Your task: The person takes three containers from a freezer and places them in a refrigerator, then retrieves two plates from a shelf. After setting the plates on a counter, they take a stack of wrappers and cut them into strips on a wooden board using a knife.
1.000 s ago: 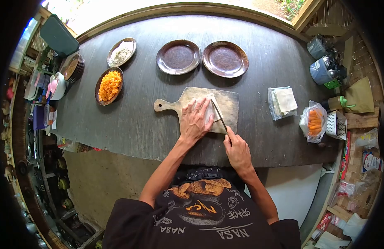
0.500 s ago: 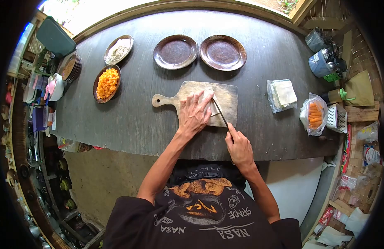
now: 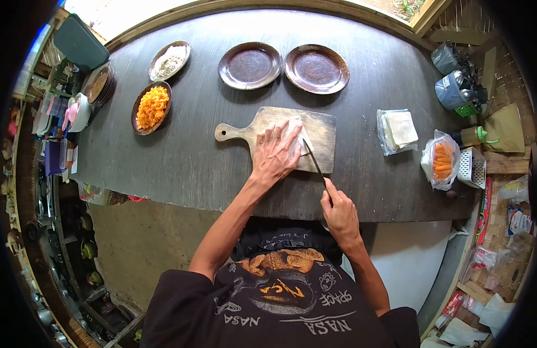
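Pale thin sheets [image 3: 295,139] lie on a wooden cutting board [image 3: 322,130] whose handle points left. My left hand [image 3: 274,153] presses on them with its fingers spread flat, covering their left part. A knife [image 3: 315,158] is gripped in my right hand [image 3: 341,211], fingers wrapped round its handle. The blade points up and left, its tip at the right side of the sheets. Beyond the board stand two brown plates [image 3: 250,65] side by side.
At the left are a bowl of orange pieces [image 3: 152,108], a bowl of white powder [image 3: 170,61] and stacked plates [image 3: 100,85]. At the right lie wrapped pale sheets [image 3: 398,131], a bag of carrots [image 3: 441,160] and a white basket [image 3: 471,167].
The knife has moved slightly down and right, its blade now more clear of the sheets. The whole view has shifted a little. My left hand stays on the sheets.
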{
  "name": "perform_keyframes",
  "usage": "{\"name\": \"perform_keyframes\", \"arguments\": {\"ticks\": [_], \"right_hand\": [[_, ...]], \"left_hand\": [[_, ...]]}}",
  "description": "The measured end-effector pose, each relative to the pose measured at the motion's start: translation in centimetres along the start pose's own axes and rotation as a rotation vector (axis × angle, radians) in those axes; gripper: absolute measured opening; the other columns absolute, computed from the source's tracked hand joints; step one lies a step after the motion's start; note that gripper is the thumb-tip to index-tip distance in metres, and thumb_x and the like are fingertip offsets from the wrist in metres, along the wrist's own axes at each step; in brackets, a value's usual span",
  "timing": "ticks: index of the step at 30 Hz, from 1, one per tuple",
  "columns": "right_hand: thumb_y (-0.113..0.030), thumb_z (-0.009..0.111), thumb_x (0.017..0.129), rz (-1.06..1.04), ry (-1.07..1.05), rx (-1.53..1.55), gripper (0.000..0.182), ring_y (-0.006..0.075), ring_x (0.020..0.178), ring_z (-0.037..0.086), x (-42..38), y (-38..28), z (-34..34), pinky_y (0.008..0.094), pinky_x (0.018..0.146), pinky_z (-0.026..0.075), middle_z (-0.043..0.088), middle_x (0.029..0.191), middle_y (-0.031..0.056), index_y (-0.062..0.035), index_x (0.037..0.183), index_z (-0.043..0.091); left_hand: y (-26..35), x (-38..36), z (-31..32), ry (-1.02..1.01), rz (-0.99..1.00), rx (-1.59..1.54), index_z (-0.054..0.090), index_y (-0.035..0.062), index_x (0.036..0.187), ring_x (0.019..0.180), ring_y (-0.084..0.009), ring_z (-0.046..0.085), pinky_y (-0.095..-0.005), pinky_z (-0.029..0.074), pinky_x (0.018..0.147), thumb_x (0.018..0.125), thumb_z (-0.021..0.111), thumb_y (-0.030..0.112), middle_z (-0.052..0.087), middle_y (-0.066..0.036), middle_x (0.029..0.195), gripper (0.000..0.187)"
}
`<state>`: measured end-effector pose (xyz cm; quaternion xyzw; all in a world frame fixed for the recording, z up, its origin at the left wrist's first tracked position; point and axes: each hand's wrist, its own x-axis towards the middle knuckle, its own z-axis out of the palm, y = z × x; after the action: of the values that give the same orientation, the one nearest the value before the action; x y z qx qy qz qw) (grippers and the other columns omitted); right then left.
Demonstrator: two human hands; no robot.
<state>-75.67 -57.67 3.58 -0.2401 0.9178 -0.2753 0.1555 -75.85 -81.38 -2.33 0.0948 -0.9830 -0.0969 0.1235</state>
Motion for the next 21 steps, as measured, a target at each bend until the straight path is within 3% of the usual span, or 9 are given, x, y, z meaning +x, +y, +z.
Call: {"name": "perform_keyframes", "arguments": {"ticks": [6, 8, 15, 18, 20, 21], "right_hand": [[-0.022, 0.057, 0.102, -0.004, 0.003, 0.030, 0.041, 0.0467, 0.079, 0.067, -1.8, 0.2, -0.8, 0.0555, 0.071, 0.055, 0.066, 0.087, 0.0243, -0.0099, 0.142, 0.059], [-0.015, 0.058, 0.102, 0.030, -0.027, 0.010, 0.040, 0.0427, 0.079, 0.066, -2.3, -0.1, -1.1, 0.0516, 0.073, 0.052, 0.066, 0.087, 0.0243, -0.0063, 0.141, 0.059], [-0.022, 0.057, 0.102, 0.033, -0.012, -0.005, 0.042, 0.0460, 0.080, 0.067, -3.5, 0.5, -1.2, 0.0546, 0.072, 0.054, 0.066, 0.087, 0.0230, -0.0104, 0.143, 0.058], [-0.019, 0.057, 0.103, -0.002, -0.008, 0.030, 0.041, 0.0463, 0.084, 0.067, -3.9, 1.1, -2.0, 0.0526, 0.075, 0.054, 0.068, 0.091, 0.0240, -0.0069, 0.141, 0.059], [-0.016, 0.056, 0.103, -0.078, 0.043, 0.230, 0.039, 0.0462, 0.086, 0.068, -3.4, 1.4, -2.7, 0.0507, 0.078, 0.053, 0.069, 0.095, 0.0254, -0.0026, 0.139, 0.059], [-0.014, 0.056, 0.103, -0.045, 0.071, 0.279, 0.037, 0.0458, 0.088, 0.068, -3.1, 0.5, -2.8, 0.0495, 0.079, 0.053, 0.070, 0.098, 0.0268, 0.0001, 0.137, 0.060]], "left_hand": [[0.2, 0.0, -0.3, -0.037, -0.015, -0.018, 0.043, 0.0275, 0.159, 0.134, -0.0293, 0.043, -0.0472, 0.034, 0.107, 0.095, 0.058, 0.049, 0.044, -0.008, 0.157, 0.069], [0.3, 0.0, -0.3, -0.031, -0.014, -0.019, 0.042, 0.0274, 0.159, 0.135, -0.0290, 0.042, -0.0470, 0.033, 0.108, 0.094, 0.059, 0.051, 0.043, -0.008, 0.157, 0.072], [0.1, -0.1, -0.2, -0.051, -0.020, -0.024, 0.039, 0.0287, 0.161, 0.135, -0.0300, 0.042, -0.0478, 0.031, 0.110, 0.095, 0.058, 0.053, 0.043, -0.008, 0.157, 0.073], [-0.1, -0.3, -0.3, -0.031, -0.006, -0.013, 0.041, 0.0245, 0.159, 0.133, -0.0284, 0.044, -0.0452, 0.032, 0.110, 0.095, 0.059, 0.053, 0.044, -0.007, 0.157, 0.073], [-0.9, 0.2, -1.0, -0.037, -0.018, -0.157, 0.042, 0.0189, 0.157, 0.130, -0.0267, 0.047, -0.0425, 0.034, 0.110, 0.096, 0.059, 0.052, 0.049, -0.006, 0.153, 0.072], [-1.2, 0.2, -0.9, 0.045, -0.045, -0.181, 0.050, 0.0125, 0.150, 0.127, -0.0260, 0.050, -0.0403, 0.038, 0.109, 0.097, 0.060, 0.044, 0.057, -0.006, 0.146, 0.062]]}}
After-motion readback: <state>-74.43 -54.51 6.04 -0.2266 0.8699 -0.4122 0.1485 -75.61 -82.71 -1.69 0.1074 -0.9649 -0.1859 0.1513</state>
